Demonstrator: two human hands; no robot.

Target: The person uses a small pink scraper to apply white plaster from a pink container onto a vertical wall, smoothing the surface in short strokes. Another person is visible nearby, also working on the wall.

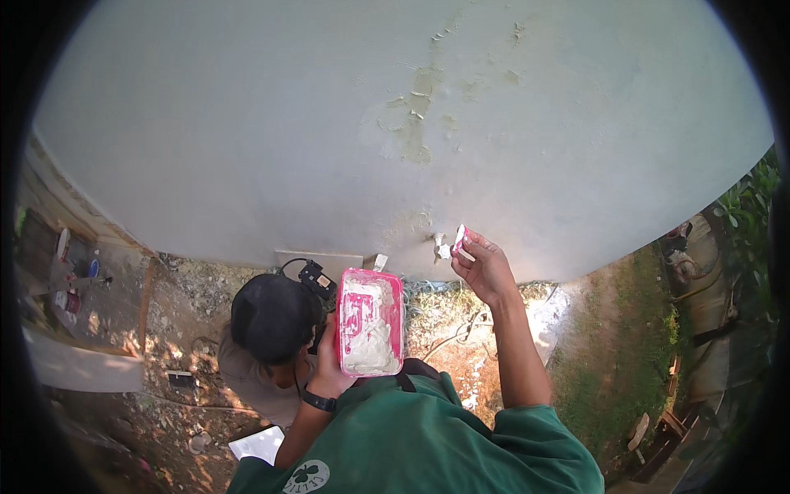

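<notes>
My left hand (328, 366) grips a pink rectangular plastic tub (355, 317) by its near left side, in front of my chest. White putty (370, 350) coats the tub's inside, thickest at the near end. In my right hand (487, 270), pinched between thumb and fingers, is a small pink spreader (461, 238) with white putty along its edge. The spreader is up near the pale wall (247, 148), just right of a whitish wall tap (439, 245). Whether it touches the wall I cannot tell. Higher on the wall runs a patch of peeling, flaking paint (420, 107).
Close on my left is another person (271, 321) in a brownish top, wearing a black device. A white flat object (258, 445) lies behind them. Grass (609, 329) and boards (671, 424) are on the right; paint-stained ground and a bucket (69, 302) are on the left.
</notes>
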